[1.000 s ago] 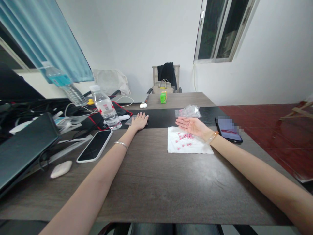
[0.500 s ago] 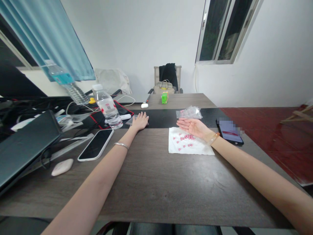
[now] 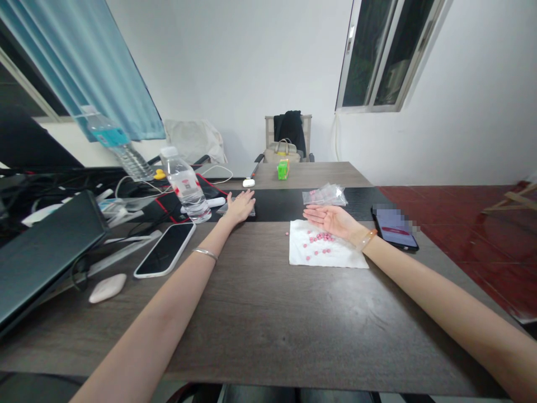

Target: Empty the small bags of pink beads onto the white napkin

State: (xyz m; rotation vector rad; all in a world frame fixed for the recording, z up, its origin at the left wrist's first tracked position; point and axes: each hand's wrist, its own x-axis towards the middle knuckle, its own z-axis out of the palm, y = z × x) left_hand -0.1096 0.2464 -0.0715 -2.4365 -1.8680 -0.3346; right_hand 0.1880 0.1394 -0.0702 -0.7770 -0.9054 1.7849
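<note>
Both arms are stretched far forward over the dark wooden table (image 3: 268,319), with the elbows nearly straight. The left hand (image 3: 240,206) is laid flat, palm down, with the fingers spread and pointing away from the body; it is pressed on a small clear bag (image 3: 250,212), of which only the edges are seen around the hand. A silver bangle (image 3: 205,253) is worn on the left wrist. The right hand (image 3: 331,218) is turned palm up and held open, the fingers extended toward the left and nothing gripped in it. It is rested at the far edge of a white tissue (image 3: 335,258), on which pink tablets (image 3: 319,243) are scattered just beside the palm. One stray tablet (image 3: 287,233) is seen on the bare table, just off the tissue's left edge. An orange bracelet (image 3: 366,239) is worn on the right wrist. A heap of clear bags (image 3: 325,195) is found beyond the right hand, and a phone (image 3: 394,226) lies just to its right.
</note>
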